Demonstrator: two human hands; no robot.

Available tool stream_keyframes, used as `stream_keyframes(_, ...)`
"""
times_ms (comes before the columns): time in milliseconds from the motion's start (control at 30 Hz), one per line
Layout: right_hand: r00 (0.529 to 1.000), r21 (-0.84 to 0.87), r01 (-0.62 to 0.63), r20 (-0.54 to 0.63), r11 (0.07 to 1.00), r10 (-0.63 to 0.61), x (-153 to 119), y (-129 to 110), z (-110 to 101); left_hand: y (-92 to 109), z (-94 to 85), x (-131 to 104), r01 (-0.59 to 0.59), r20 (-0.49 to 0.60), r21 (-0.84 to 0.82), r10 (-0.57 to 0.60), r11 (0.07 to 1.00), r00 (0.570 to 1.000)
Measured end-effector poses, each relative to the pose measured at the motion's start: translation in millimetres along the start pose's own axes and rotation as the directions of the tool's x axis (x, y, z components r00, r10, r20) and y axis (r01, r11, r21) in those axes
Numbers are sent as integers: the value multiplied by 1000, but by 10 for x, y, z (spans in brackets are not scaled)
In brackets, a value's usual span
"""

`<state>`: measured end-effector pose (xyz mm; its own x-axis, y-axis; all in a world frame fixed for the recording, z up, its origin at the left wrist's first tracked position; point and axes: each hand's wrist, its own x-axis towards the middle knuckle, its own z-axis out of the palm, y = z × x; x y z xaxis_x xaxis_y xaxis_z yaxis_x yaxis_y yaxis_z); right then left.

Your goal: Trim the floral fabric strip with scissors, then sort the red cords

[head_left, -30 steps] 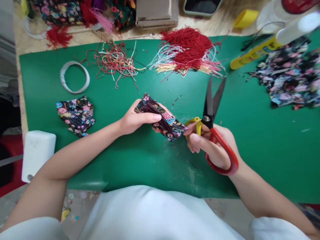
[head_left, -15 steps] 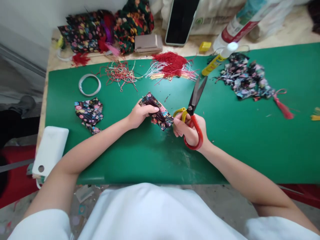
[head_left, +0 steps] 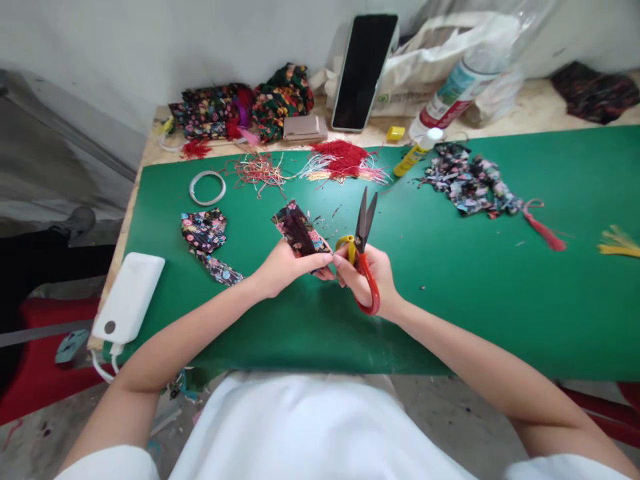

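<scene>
My left hand (head_left: 285,267) grips a dark floral fabric piece (head_left: 300,229), thumb along its lower edge. In my right hand (head_left: 373,273) are scissors (head_left: 367,257) with one red and one yellow handle, blades slightly parted and pointing away from me. The right thumb and fingertips meet the fabric's lower right corner beside the left thumb; whether they pinch it is hard to see. Small dark scraps (head_left: 325,220) lie just beyond the fabric. Left of it rests another floral cloth piece (head_left: 205,230).
Along the back are a tape roll (head_left: 191,189), cord pieces (head_left: 257,172), red tassels (head_left: 345,160), a glue stick (head_left: 416,155), a phone (head_left: 365,70) and a bottle (head_left: 453,93). Floral scraps (head_left: 465,177) and a pink tassel (head_left: 545,230) lie right. A power bank (head_left: 131,297) sits at the left edge.
My left thumb has slid to the fabric's lower right corner, and both hands have come closer together. The scissors have turned more upright. The camera view has shifted, showing more of the back wall.
</scene>
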<state>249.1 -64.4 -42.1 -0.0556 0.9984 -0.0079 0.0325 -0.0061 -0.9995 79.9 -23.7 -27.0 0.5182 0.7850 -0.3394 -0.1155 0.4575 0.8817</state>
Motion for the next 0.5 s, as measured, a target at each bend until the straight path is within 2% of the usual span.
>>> stream_keyframes(133, 996, -122, 69, 56, 990, -63, -32, -82, 61, 32, -46, -122, 14, -34, -74, -17, 997, 999)
stream_keyframes(300, 993, -56, -1, 116, 998, 7, -18, -49, 73, 14, -98, -155, 13, -45, -151, -20, 988, 999)
stream_keyframes(367, 980, -29, -39, 196, 999, 44, -29, 5, 9, 15, -104, -161, 6, -43, -171, -14, 985, 999)
stream_keyframes(500, 928, -25, -13, 372, 1000, 21, -73, 57, -168, 41, -121, -186, -47, -7, -170, 47, 984, 999)
